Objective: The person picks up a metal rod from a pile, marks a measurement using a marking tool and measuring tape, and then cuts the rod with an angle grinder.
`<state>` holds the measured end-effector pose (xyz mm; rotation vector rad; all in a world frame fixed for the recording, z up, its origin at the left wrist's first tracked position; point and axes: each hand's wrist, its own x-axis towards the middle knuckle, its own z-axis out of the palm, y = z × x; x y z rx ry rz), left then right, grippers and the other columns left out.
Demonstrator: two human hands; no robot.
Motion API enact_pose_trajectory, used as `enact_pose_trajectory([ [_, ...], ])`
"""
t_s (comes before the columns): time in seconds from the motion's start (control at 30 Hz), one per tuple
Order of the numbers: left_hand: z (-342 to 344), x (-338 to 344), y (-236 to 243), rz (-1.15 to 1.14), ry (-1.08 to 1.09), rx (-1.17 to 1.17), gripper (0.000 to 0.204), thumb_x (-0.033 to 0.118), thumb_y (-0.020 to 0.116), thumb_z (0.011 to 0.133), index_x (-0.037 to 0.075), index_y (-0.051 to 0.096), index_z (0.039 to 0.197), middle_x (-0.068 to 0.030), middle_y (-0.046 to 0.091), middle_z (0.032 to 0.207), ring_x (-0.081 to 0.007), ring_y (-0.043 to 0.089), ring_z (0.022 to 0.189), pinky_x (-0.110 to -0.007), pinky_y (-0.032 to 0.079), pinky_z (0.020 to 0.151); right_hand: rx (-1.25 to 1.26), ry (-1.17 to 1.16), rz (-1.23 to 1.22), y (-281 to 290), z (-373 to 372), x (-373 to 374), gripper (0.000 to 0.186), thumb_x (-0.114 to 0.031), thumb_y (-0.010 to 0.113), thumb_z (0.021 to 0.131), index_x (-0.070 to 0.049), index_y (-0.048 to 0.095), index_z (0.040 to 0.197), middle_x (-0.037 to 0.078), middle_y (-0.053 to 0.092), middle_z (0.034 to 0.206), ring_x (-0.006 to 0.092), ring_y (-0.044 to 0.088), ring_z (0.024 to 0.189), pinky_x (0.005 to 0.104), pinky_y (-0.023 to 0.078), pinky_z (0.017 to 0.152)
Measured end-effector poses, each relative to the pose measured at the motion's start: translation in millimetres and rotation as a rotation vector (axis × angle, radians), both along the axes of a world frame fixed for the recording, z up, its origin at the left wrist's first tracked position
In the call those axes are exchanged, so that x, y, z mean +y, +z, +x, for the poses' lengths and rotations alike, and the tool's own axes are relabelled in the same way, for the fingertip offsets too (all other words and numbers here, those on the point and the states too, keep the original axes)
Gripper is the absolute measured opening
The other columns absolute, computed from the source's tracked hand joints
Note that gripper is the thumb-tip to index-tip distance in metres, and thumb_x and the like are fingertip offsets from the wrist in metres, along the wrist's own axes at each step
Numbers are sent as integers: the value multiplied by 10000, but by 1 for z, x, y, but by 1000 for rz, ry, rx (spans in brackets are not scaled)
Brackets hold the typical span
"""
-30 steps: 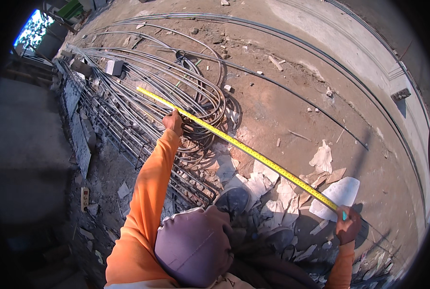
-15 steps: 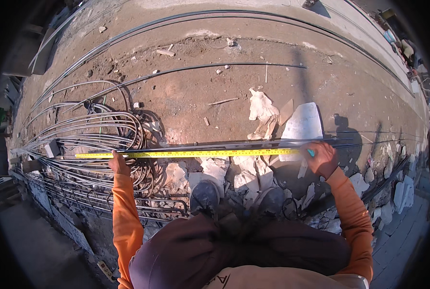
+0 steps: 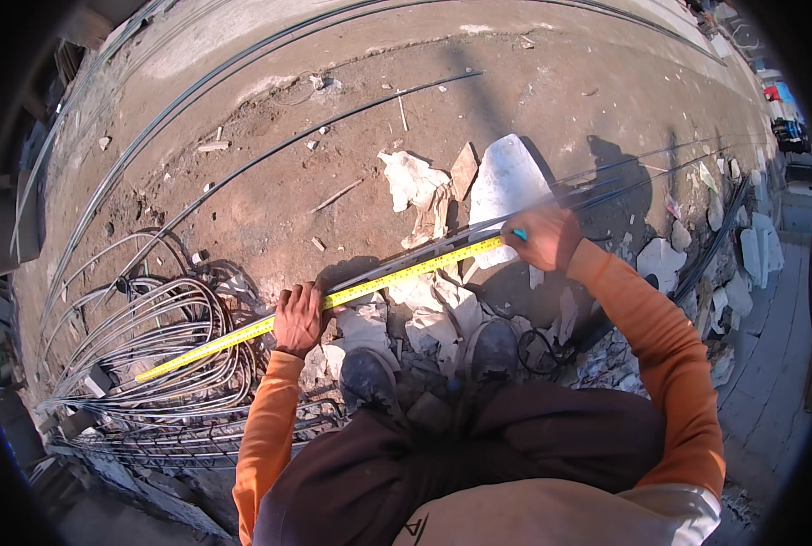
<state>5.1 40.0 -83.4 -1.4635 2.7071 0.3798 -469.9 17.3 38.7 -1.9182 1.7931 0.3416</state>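
A yellow tape measure (image 3: 415, 269) is drawn out in a slanting line, its free end over the coiled rods at the left. My left hand (image 3: 298, 318) is closed over the blade partway along. At the blade's other end, my right hand (image 3: 543, 238) is closed around the tape measure. A small teal piece (image 3: 520, 234) shows by its thumb; the tape's case is hidden in the palm. Dark steel rods (image 3: 597, 186) run alongside the blade and pass by my right hand. How the left fingers touch the rods is hidden.
A bundle of bent steel rods (image 3: 197, 309) lies at the left. Long rods (image 3: 242, 62) curve across the dirt beyond. A white slab (image 3: 506, 177), crumpled paper-like scraps (image 3: 415, 187) and broken pieces (image 3: 661, 262) lie around my shoes (image 3: 370, 378).
The view has turned, so the tape now slants up to the right. My left hand has moved right along the blade, closer to my right hand, which still holds the other end.
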Motion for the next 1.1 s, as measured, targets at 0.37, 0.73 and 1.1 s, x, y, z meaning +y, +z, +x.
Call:
enact_pose_trajectory([
  [0.37, 13, -2, -19, -86, 10, -6, 263, 178, 592, 912, 70, 597, 1152, -115, 601, 1045, -323, 646, 991, -454, 515, 848, 93, 9, -85, 2, -33, -1, 223, -408, 687, 933, -240, 807, 1018, 86, 759, 1087, 317, 683, 1107, 441, 516, 977],
  [0.73, 8, -2, -17, -83, 38, 40, 217, 194, 508, 978, 57, 607, 1114, -124, 603, 1058, -331, 635, 961, -468, 517, 838, 43, -158, -49, 14, -204, -8, 321, -445, 740, 894, -183, 817, 1062, 138, 768, 1071, 358, 713, 1039, 428, 549, 926],
  [1.1, 5, -5, -21, -112, 10, 110, 268, 269, 624, 972, 32, 578, 1089, -170, 594, 1016, -408, 621, 931, -495, 481, 774, 129, -157, -58, -5, -282, -22, 361, -495, 737, 888, -227, 810, 1119, 101, 774, 1023, 318, 724, 1004, 422, 554, 910],
])
